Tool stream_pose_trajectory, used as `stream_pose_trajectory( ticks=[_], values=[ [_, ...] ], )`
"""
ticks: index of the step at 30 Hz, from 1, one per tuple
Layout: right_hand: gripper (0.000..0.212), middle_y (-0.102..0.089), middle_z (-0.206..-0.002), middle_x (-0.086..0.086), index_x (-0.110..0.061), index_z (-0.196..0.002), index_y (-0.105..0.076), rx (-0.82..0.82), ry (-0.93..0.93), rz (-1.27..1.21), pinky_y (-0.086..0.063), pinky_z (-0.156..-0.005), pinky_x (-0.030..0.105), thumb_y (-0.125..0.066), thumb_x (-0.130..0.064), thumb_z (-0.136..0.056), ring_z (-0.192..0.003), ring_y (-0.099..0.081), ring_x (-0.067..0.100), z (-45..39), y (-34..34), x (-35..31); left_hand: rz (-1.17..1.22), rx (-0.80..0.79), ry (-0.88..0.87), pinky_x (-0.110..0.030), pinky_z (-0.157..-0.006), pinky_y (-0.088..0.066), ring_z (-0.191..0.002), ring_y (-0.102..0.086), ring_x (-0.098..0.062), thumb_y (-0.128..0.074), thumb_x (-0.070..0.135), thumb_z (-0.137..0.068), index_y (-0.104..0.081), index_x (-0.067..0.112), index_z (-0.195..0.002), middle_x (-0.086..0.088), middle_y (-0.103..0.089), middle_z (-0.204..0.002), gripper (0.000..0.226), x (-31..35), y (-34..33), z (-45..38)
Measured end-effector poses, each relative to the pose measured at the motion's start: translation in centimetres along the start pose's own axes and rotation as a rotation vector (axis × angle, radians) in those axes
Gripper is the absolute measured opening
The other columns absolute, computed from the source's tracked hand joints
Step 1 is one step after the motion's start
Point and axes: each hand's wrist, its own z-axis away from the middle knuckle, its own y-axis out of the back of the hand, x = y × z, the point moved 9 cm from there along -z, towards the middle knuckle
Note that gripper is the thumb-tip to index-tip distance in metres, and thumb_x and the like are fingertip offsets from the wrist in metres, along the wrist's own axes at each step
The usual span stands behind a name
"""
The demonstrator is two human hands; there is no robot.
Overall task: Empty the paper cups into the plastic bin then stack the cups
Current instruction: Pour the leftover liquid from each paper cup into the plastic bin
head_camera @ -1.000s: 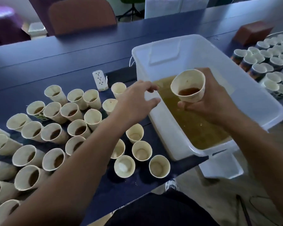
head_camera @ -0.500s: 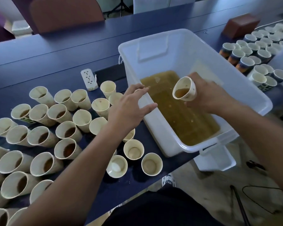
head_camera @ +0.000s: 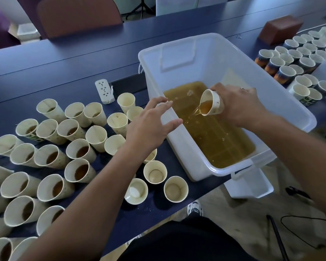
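A white plastic bin [head_camera: 199, 53] stands on the dark table, part filled with brown liquid [head_camera: 220, 136]. My right hand [head_camera: 241, 106] grips a paper cup [head_camera: 212, 103] tipped on its side inside the bin, and a brown stream runs from its mouth into the liquid. My left hand [head_camera: 151, 123] hovers over the bin's near-left rim with fingers spread and nothing held. Several cream paper cups with brown liquid [head_camera: 79, 149] crowd the table to the left. Three empty cups [head_camera: 154, 172] stand near the front edge by the bin.
A white power strip [head_camera: 104, 91] lies behind the cups. Several more cups with dark printed sides [head_camera: 288, 63] cluster at the right, beside a brown box [head_camera: 280, 29]. A brown chair [head_camera: 77, 16] stands beyond the table. Cables lie on the floor at lower right.
My right hand has lowered the cup into the bin and tipped it further, so liquid now pours out. My left hand has shifted slightly toward the bin's rim.
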Motion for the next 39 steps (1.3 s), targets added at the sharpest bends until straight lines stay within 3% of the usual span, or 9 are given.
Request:
stream_pose_trajectory(
  ticks=[7, 15, 20, 24, 28, 33, 37, 39],
  values=[
    [0.049, -0.059, -0.109, 0.004, -0.033, -0.126, -0.041, 0.052, 0.049, 0.116, -0.031, -0.092, 0.048, -0.070, -0.036, -0.087, -0.101, -0.056, 0.030, -0.4, 1.3, -1.1, -0.002, -0.003, 0.007, -0.047, -0.088, -0.053, -0.102, -0.062, -0.014, -0.061, 0.062, -0.090, -0.049, 0.035, -0.145, 0.027, -0.037, -0.146, 0.063, -0.1, -0.1, 0.0],
    [0.056, -0.057, -0.123, 0.005, -0.036, -0.135, -0.041, 0.064, 0.094, 0.261, -0.024, -0.100, 0.051, -0.070, -0.029, -0.088, -0.122, -0.048, 0.031, -0.7, 1.4, -1.9, 0.006, -0.002, 0.007, -0.047, -0.091, -0.052, -0.107, -0.061, -0.012, -0.061, 0.061, -0.091, -0.049, 0.035, -0.146, 0.026, -0.037, -0.147, 0.062, -0.1, 0.0, 0.0],
    [0.059, -0.057, -0.125, 0.007, -0.033, -0.135, -0.040, 0.067, 0.068, 0.272, -0.025, -0.100, 0.054, -0.071, -0.023, -0.086, -0.122, -0.048, 0.032, -0.9, 1.6, -1.8, -0.011, 0.003, 0.005, -0.044, -0.092, -0.051, -0.119, -0.055, -0.009, -0.059, 0.062, -0.091, -0.048, 0.036, -0.146, 0.027, -0.037, -0.147, 0.062, 0.0, 0.0, 0.0],
    [0.063, -0.057, -0.129, 0.008, -0.033, -0.136, -0.039, 0.059, 0.090, 0.337, -0.026, -0.101, 0.055, -0.074, -0.023, -0.086, -0.125, -0.048, 0.033, -0.7, 1.2, -2.1, -0.012, 0.000, 0.005, -0.045, -0.091, -0.051, -0.117, -0.056, -0.010, -0.059, 0.062, -0.091, -0.048, 0.037, -0.146, 0.027, -0.037, -0.146, 0.061, 0.1, 0.0, 0.1],
    [0.053, -0.057, -0.126, 0.009, -0.032, -0.132, -0.043, 0.149, 0.057, 0.319, -0.025, -0.099, 0.054, -0.069, -0.021, -0.087, -0.124, -0.047, 0.034, -0.9, 2.7, -2.0, -0.009, -0.002, 0.012, -0.047, -0.092, -0.051, -0.116, -0.056, -0.011, -0.059, 0.062, -0.091, -0.048, 0.036, -0.146, 0.027, -0.037, -0.147, 0.062, 0.0, 0.0, 0.1],
    [0.059, -0.057, -0.128, 0.008, -0.032, -0.134, -0.040, 0.049, 0.069, 0.357, -0.026, -0.100, 0.054, -0.072, -0.023, -0.085, -0.124, -0.048, 0.033, -0.8, 1.5, -1.9, 0.003, -0.007, 0.014, -0.047, -0.089, -0.053, -0.108, -0.060, -0.012, -0.059, 0.062, -0.091, -0.049, 0.036, -0.146, 0.027, -0.036, -0.146, 0.062, 0.0, 0.0, 0.1],
    [0.050, -0.059, -0.122, 0.010, -0.030, -0.128, -0.044, 0.209, 0.050, 0.278, -0.027, -0.098, 0.055, -0.071, -0.023, -0.087, -0.120, -0.049, 0.035, -0.7, 3.6, -2.3, 0.010, -0.006, 0.014, -0.049, -0.091, -0.052, -0.117, -0.056, -0.011, -0.059, 0.061, -0.091, -0.048, 0.035, -0.146, 0.026, -0.037, -0.147, 0.062, 0.1, 0.1, 0.1],
    [0.049, -0.058, -0.124, 0.010, -0.030, -0.130, -0.043, 0.130, 0.048, 0.301, -0.026, -0.099, 0.054, -0.067, -0.021, -0.089, -0.122, -0.048, 0.034, -0.4, 2.8, -2.7, 0.009, -0.010, 0.015, -0.048, -0.091, -0.052, -0.115, -0.058, -0.012, -0.060, 0.061, -0.091, -0.049, 0.035, -0.146, 0.026, -0.037, -0.147, 0.062, 0.0, 0.1, 0.1]
  ],
)
